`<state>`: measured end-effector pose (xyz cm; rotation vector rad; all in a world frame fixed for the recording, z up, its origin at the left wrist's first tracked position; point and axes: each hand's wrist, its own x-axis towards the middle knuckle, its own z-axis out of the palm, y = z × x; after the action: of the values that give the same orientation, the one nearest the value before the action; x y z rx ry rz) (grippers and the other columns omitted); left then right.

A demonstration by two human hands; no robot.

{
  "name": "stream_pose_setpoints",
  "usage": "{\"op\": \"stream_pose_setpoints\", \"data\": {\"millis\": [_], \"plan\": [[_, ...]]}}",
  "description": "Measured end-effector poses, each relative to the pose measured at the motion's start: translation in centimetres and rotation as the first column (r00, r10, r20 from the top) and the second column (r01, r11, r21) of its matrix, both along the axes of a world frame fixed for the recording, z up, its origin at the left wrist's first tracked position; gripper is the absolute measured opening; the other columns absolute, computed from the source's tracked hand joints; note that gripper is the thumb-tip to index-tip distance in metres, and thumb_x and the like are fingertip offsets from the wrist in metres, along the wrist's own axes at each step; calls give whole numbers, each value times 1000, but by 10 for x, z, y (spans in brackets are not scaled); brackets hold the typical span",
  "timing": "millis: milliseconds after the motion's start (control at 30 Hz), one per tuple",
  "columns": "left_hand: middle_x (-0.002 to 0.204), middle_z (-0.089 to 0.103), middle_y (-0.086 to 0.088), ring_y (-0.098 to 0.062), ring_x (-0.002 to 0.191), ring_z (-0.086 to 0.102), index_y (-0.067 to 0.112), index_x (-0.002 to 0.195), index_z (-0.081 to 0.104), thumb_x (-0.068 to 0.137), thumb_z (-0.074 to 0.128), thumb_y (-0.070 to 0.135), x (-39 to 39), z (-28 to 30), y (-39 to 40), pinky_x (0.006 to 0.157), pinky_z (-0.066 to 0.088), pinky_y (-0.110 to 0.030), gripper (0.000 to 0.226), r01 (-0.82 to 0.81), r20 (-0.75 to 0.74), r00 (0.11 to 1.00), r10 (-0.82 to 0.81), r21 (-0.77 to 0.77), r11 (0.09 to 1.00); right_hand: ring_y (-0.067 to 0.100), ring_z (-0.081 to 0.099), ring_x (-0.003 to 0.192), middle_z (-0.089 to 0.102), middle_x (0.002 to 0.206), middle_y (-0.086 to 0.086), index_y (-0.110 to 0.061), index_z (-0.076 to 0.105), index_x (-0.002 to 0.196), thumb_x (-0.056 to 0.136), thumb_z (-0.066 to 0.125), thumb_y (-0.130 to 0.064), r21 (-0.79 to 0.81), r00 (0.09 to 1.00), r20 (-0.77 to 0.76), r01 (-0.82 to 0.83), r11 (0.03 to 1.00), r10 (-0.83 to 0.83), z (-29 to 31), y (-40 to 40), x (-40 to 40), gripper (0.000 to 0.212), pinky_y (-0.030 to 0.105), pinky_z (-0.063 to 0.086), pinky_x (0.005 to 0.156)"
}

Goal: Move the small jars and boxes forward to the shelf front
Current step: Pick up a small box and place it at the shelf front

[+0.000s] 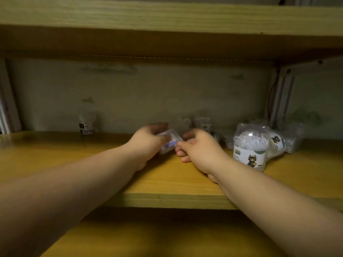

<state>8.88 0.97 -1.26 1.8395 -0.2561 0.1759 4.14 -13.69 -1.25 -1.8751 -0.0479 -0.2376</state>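
Observation:
My left hand (148, 143) grips a small clear plastic box (170, 140) with a blue label, tilted, just above the middle of the wooden shelf (92, 156). To the box's right, my right hand (198, 147) touches its edge with curled fingers; whether it grips the box is unclear. Behind the hands, several small clear jars (203, 123) stand blurred against the back wall. A small white jar with a dark label (85, 125) stands alone at the back left.
A round clear tub of cotton swabs with a cartoon label (250, 147) stands at the right, with plastic-wrapped packs (285, 140) behind it. Another shelf board (167, 15) runs close overhead. A lower surface (167, 238) lies below the shelf's front edge (167, 200).

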Motion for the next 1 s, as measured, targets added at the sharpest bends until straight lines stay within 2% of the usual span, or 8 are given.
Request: {"op": "stream_pose_setpoints", "data": {"millis": [133,267,400,500,600,700,900,1000], "plan": [[114,66,2,-19,103,66,27,123,61,89,62,9,-4,5,-1,93,57,-42,38,31,61,998,-28,-41,999,20,61,64,71,90,14,-17,48,124,103,52,-20,-70,998,25,64,995,-62,3,0,3,22,36,59,65],[110,62,3,-15,98,64,28,118,55,83,66,9,-13,14,0,87,58,-35,42,19,176,984,-29,55,998,17,61,67,65,91,8,-26,46,141,106,45,-25,-86,999,41,-4,996,8,2,-1,1,36,33,57,68],[117,64,-1,-14,102,69,22,125,53,83,79,14,-16,15,2,88,59,-30,50,139,215,971,-101,-172,975,14,74,89,66,120,-4,-35,43,143,104,50,-28,84,994,104,-40,996,31,7,-4,-5,40,32,62,66],[113,70,-11,-25,101,73,17,119,57,72,84,25,-7,16,2,92,57,-44,55,174,163,980,-117,-397,901,13,73,98,70,117,0,-20,55,129,102,54,-16,237,979,203,-72,969,23,12,-4,-10,27,29,62,78],[108,74,-12,-27,96,75,12,115,61,79,83,28,-1,9,-2,91,58,-47,45,138,67,990,-121,-452,881,13,73,100,71,113,6,-12,57,123,99,58,-9,364,974,220,-40,931,-44,13,-3,-11,24,27,60,85],[106,75,-11,-28,95,75,11,113,64,86,77,29,5,1,-7,89,59,-46,35,92,-14,994,-105,-373,923,14,74,96,68,119,6,-10,56,123,99,59,-8,386,973,200,27,922,-112,8,-8,-3,25,29,60,86],[112,71,-7,-21,99,71,12,123,64,93,69,18,-30,11,-13,93,58,-35,30,32,40,999,-25,-176,984,15,70,102,65,125,6,-13,55,131,100,56,-10,284,989,115,62,957,-98,8,-12,-16,31,31,58,90],[107,71,0,-18,96,71,17,120,64,86,77,25,-63,16,-14,94,57,-40,37,-41,44,998,48,-132,990,17,66,108,62,130,3,-17,49,136,101,55,-21,113,996,73,49,992,-58,10,-24,-39,35,35,58,92]]}}
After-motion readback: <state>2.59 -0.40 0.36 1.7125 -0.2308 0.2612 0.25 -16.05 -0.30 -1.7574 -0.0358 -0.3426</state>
